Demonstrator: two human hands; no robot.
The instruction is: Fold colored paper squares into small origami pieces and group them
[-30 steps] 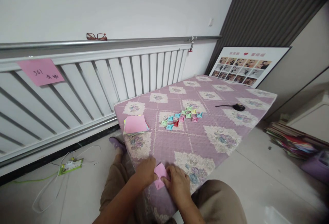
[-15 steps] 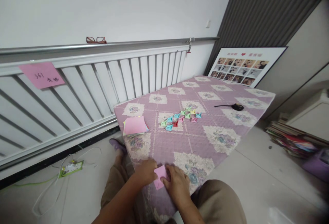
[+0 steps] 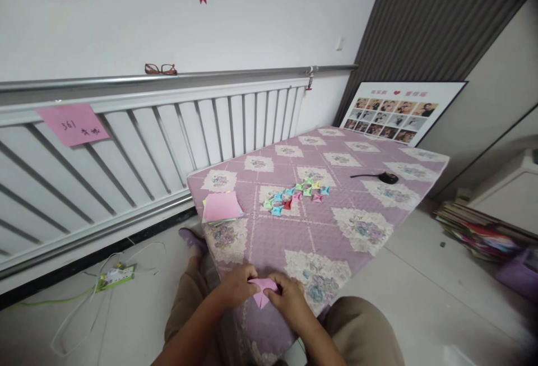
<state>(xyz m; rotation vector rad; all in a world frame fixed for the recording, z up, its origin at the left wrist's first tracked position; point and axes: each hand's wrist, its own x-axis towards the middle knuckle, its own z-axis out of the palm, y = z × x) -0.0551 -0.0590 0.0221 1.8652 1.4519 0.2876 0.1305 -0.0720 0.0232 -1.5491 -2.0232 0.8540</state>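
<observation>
Left hand (image 3: 237, 286) and right hand (image 3: 288, 300) pinch pink folded paper (image 3: 261, 290) at surface (image 3: 357, 186) edge, 6 o'clock; paper stack (image 3: 221, 207) at 10 o'clock.

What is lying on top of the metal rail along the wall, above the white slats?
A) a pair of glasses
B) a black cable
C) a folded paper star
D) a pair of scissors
A: a pair of glasses with a reddish-brown frame rests on the rail, far from the pink paper that the left hand and right hand hold.
</observation>
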